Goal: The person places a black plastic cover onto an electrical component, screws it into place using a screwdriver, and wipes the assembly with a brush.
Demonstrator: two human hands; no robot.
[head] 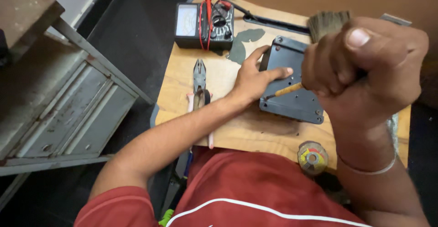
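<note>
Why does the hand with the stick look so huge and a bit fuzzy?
In the head view, the right hand sits closest to the camera, so it looms large and slightly soft, while the left hand on the dark metal plate looks sharper; the light is soft and warm, with no strong glare.

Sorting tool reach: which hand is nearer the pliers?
Left. The left hand rests on the dark metal plate just beside the pliers; the right hand, gripping a tool, is across the plate.

A worn grey metal cabinet (59, 113) stands left of the wooden board (219, 131), dark floor (137, 31) between.
</note>
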